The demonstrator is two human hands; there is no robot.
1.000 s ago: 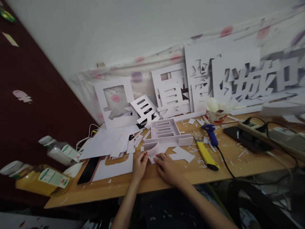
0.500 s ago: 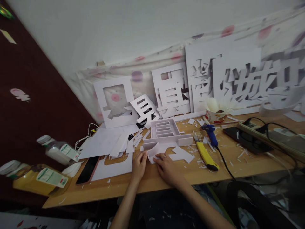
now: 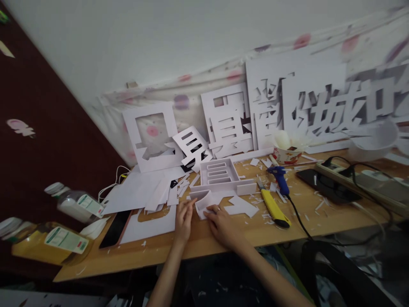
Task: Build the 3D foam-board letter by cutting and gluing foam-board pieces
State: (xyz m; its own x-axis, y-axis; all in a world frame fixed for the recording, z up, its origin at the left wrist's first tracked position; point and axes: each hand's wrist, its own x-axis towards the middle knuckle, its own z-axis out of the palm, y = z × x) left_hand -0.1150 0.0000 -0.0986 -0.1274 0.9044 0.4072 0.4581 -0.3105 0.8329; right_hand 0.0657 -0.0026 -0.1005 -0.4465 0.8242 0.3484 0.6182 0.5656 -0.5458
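A white foam-board character (image 3: 220, 188) with raised side walls lies near the table's front edge, its upper part a box with several slots. My left hand (image 3: 184, 215) is beside its lower left end, fingers apart, the index finger reaching toward the curved wall strip (image 3: 204, 204). On the other side of that strip, my right hand (image 3: 220, 221) rests its fingertips on the lower left piece, pressing it; a ring shows on one finger. Right of the character lie a yellow cutter (image 3: 274, 207) and a blue glue gun (image 3: 280, 178).
Cut-out boards (image 3: 153, 136) lean against the wall. At left are two bottles (image 3: 53, 241), a phone (image 3: 115, 229) and white sheets (image 3: 134, 192). At right are a paper bowl (image 3: 287, 154), a dark phone (image 3: 329, 185) and a power strip (image 3: 367, 187) with cables. Scraps litter the table.
My left hand has let go of the curved strip's end and moved slightly left, its fingers loosening. My right hand keeps its place on the piece. The view has shifted slightly.
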